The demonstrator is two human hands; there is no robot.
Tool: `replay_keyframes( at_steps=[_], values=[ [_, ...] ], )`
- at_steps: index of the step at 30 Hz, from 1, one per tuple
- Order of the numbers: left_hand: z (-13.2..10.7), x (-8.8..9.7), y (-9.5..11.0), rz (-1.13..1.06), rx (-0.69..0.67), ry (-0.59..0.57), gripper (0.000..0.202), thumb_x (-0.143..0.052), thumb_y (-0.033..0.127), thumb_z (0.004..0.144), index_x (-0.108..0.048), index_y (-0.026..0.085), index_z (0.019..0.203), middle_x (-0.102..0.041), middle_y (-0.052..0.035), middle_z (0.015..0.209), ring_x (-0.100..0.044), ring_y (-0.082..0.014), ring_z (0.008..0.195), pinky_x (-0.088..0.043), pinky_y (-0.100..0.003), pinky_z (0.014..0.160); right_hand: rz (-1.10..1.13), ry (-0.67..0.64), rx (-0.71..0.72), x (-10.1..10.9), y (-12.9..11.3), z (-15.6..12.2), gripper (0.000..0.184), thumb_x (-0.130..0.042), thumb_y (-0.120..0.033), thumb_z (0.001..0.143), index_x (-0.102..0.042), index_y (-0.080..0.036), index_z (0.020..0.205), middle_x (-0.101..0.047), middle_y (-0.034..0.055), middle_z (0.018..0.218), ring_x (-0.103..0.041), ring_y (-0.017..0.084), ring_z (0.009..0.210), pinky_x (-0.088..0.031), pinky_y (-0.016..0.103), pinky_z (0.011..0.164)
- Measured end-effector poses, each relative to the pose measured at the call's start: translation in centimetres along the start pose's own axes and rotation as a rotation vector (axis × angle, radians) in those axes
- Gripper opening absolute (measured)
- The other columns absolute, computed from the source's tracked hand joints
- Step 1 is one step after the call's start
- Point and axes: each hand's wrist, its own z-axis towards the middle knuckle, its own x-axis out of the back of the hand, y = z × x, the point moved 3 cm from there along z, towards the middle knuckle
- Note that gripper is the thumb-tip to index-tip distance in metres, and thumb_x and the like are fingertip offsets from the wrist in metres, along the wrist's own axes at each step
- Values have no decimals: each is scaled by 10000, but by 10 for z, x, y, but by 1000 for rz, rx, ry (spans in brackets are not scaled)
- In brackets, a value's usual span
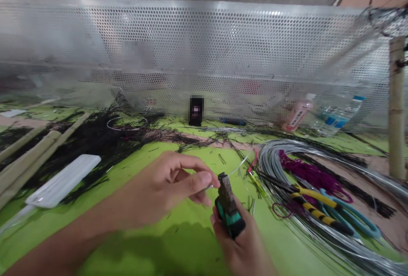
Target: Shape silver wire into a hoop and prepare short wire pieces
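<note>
A person at a green counter [153, 242] works a thin wire [237, 167] with a pair of pliers [228, 208]. The right hand [242, 246] is wrapped around the pliers' teal-and-black handles, nose pointing up. The left hand [174, 182] pinches the near end of the wire between thumb and forefinger, right against the pliers' tip. From there the wire arcs up and away to the right of the pliers, toward a pink strand [254, 160].

The work in hand looks like bending or cutting a short length of wire held at the pliers' tip; whether the tip has bitten the wire yet cannot be told. The next move would seem to call for a steady pinch from the left hand and a firm squeeze or twist from the right.

Right of the pliers lie a large coil of grey wire [318, 233], yellow-handled cutters [314, 208] and blue-handled scissors [350, 218]. Left of the pliers sit a white tray [63, 180], bamboo sticks [32, 153] and a heap of black fibres [95, 140]. Beyond the pliers, along a perforated metal screen [204, 55], lie two bottles [318, 114].
</note>
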Motion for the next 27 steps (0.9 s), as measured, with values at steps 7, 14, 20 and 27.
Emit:
replay_keyframes(
  at_steps=[7, 14, 20, 27],
  values=[
    [15, -6, -21, -555, 279, -328, 144, -566, 201, 921, -701, 177, 881, -744, 31, 763, -734, -92, 627, -565, -147, 611, -77, 108, -1, 2, -3, -9, 233, -603, -428, 935, -604, -199, 891, -565, -8, 705, -479, 153, 630, -410, 260, 594],
    [23, -5, -23, -653, 435, -507, 171, -739, 289, 926, -653, 174, 833, -726, 41, 748, -656, -52, 557, -481, -111, 527, -74, 130, -15, 3, -14, -12, 243, -638, -428, 909, -585, -211, 814, -563, -11, 657, -486, 150, 594, -398, 256, 551],
    [20, -6, -30, -501, 461, -583, 199, -749, 333, 912, -696, 172, 810, -601, 76, 601, -475, -24, 437, -365, -110, 431, -97, 94, 25, 4, -7, -10, 200, -597, -398, 932, -602, -215, 852, -562, -10, 677, -479, 151, 606, -405, 253, 558],
    [15, 4, -20, 128, -53, -273, 186, -747, 354, 928, -748, 219, 799, -592, 77, 574, -478, -68, 501, -309, -208, 466, -75, 33, 80, 4, 1, -9, 176, -601, -366, 962, -589, -214, 872, -523, -26, 672, -456, 134, 576, -396, 232, 521]
  ],
)
